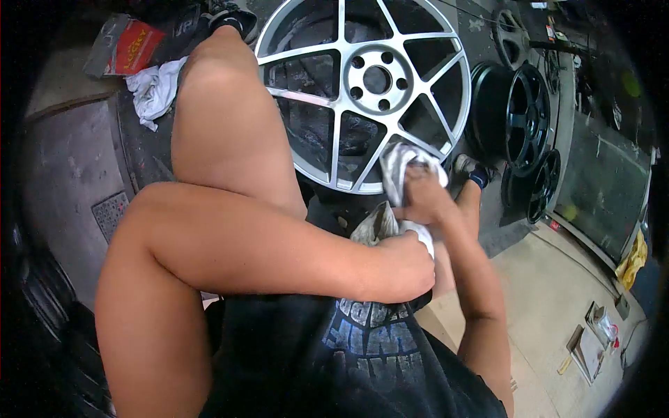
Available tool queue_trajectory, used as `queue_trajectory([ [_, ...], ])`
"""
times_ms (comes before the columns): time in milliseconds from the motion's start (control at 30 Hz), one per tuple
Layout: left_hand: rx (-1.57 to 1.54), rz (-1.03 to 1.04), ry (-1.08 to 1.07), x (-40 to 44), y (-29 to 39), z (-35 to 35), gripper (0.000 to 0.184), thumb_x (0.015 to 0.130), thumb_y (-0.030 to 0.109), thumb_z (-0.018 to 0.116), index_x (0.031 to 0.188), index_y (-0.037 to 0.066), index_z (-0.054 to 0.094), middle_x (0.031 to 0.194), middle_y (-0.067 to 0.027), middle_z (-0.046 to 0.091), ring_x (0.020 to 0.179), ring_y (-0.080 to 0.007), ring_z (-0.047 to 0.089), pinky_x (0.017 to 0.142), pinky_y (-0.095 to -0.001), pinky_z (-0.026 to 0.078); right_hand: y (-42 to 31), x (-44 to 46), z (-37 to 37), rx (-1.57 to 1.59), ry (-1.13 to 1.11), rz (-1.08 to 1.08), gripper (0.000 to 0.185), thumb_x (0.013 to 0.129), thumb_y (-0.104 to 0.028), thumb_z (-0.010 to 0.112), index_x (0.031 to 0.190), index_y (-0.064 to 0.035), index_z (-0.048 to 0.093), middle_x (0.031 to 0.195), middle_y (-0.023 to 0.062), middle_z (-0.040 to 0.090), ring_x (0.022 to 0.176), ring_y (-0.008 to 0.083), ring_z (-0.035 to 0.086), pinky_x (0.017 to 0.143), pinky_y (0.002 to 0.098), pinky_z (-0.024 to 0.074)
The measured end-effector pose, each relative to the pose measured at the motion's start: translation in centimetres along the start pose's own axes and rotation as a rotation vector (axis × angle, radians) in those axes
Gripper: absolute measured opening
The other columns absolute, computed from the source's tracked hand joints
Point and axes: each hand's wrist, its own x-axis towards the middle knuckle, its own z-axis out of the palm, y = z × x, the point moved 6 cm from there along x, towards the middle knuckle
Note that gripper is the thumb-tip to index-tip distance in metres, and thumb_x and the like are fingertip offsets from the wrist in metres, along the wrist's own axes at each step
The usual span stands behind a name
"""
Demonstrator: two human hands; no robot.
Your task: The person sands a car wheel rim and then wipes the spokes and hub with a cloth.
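Note:
A silver multi-spoke wheel rim lies in front of my knees. My right hand is wrapped round a white and grey cloth, which lies against the rim's lower right edge; this hand is slightly blurred. Nearer my body, my left hand is closed in a fist on a light rag, part of which sticks out above the fingers. My left forearm crosses in front of my black shirt.
Dark wheel rims stand to the right of the silver one. A white cloth and a red packet lie at the upper left. Papers are on the floor at the lower right, below a yellow cloth.

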Motion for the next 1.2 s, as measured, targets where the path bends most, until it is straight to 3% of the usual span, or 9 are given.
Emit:
queue_trajectory([
  [133, -0.112, -0.043, -0.036, -0.6, -0.3, 0.4, 0.016, 0.079, 0.017, 0.066, 0.08, 0.005, 0.076, 0.082, -0.0152, 0.074, 0.08, -0.0306, 0.072, 0.07, -0.0445, 0.054, -6.5, 2.6, -0.7, 0.604, 0.157, 0.12, 0.074, 0.075, -0.048, 0.081, 0.121, 0.0078, 0.065, 0.123, 0.0283, 0.064, 0.123, 0.0467, 0.055, 0.117, 0.0553, 0.0286],
  [267, -0.076, -0.034, -0.093, -1.4, -0.1, -0.8, 0.016, 0.079, 0.017, 0.067, 0.08, 0.005, 0.076, 0.082, -0.0155, 0.074, 0.082, -0.0304, 0.073, 0.07, -0.0435, 0.054, -7.2, 4.6, 0.9, 0.558, 0.576, 0.309, 0.06, 0.08, -0.042, 0.079, 0.113, 0.0063, 0.069, 0.109, 0.0233, 0.07, 0.111, 0.0407, 0.063, 0.109, 0.0501, 0.0394],
  [367, -0.003, -0.023, -0.141, -1.5, 0.0, -0.5, 0.016, 0.081, 0.018, 0.066, 0.082, 0.005, 0.076, 0.084, -0.0133, 0.074, 0.082, -0.0284, 0.072, 0.071, -0.043, 0.053, -4.2, 7.1, 1.3, 1.693, 0.599, 0.487, 0.046, 0.089, -0.036, 0.074, 0.109, 0.0051, 0.07, 0.096, 0.015, 0.071, 0.095, 0.029, 0.067, 0.095, 0.0396, 0.0486],
  [567, 0.095, -0.157, 0.003, 1.7, -4.4, -3.3, 0.018, 0.082, 0.015, 0.066, 0.093, 0.004, 0.074, 0.085, -0.0136, 0.073, 0.083, -0.0294, 0.073, 0.073, -0.0433, 0.055, -0.7, 5.1, -0.3, 1.62, 0.566, 0.427, 0.044, 0.094, -0.034, 0.069, 0.113, 0.0048, 0.068, 0.101, 0.0159, 0.071, 0.096, 0.0279, 0.066, 0.093, 0.0379, 0.0493],
  [700, -0.015, -0.093, -0.034, 2.1, -3.3, -3.0, 0.014, 0.082, 0.015, 0.065, 0.089, 0.005, 0.072, 0.087, -0.0154, 0.073, 0.084, -0.0319, 0.073, 0.074, -0.0441, 0.055, 1.7, -2.1, -1.2, 1.948, 0.968, 0.397, 0.042, 0.097, -0.033, 0.066, 0.116, 0.0046, 0.066, 0.105, 0.0166, 0.071, 0.096, 0.0272, 0.066, 0.091, 0.0368, 0.0497],
  [767, -0.066, 0.043, -0.082, 1.6, -1.3, -2.4, 0.015, 0.083, 0.016, 0.065, 0.09, 0.004, 0.072, 0.087, -0.0156, 0.074, 0.085, -0.0318, 0.073, 0.076, -0.044, 0.055, 2.7, -3.6, -2.2, 1.889, 1.216, 0.409, 0.041, 0.099, -0.032, 0.064, 0.117, 0.0045, 0.066, 0.107, 0.0169, 0.07, 0.096, 0.0268, 0.066, 0.091, 0.0362, 0.0499],
  [867, -0.018, 0.123, -0.132, 0.8, -0.4, -1.1, 0.016, 0.083, 0.016, 0.064, 0.084, 0.005, 0.076, 0.084, -0.0148, 0.075, 0.082, -0.0297, 0.073, 0.076, -0.0433, 0.055, 3.1, -1.2, -2.0, 1.431, 1.171, 0.447, 0.04, 0.101, -0.031, 0.061, 0.12, 0.0043, 0.065, 0.11, 0.0173, 0.07, 0.096, 0.0263, 0.066, 0.09, 0.0354, 0.0502],
  [1000, 0.279, 0.05, -0.294, 0.4, -3.5, 0.0, 0.016, 0.079, 0.018, 0.067, 0.073, 0.007, 0.078, 0.081, -0.0127, 0.076, 0.08, -0.0274, 0.074, 0.076, -0.0438, 0.056, -1.7, 6.3, -3.6, 0.18, 0.852, 0.422, 0.074, 0.092, -0.056, 0.066, 0.125, 0.0102, 0.058, 0.13, 0.0313, 0.06, 0.125, 0.0452, 0.054, 0.11, 0.0489, 0.0367],
  [1200, 0.231, -0.066, -0.292, 2.2, -6.8, 0.3, 0.013, 0.081, 0.015, 0.066, 0.084, 0.008, 0.077, 0.086, -0.0132, 0.076, 0.083, -0.03, 0.075, 0.075, -0.0443, 0.056, 6.0, 7.7, -4.5, 0.445, 0.25, 0.548, 0.077, 0.092, -0.071, 0.053, 0.091, 0.0033, 0.074, 0.093, 0.0312, 0.072, 0.096, 0.0467, 0.07, 0.088, 0.0518, 0.0536],
])
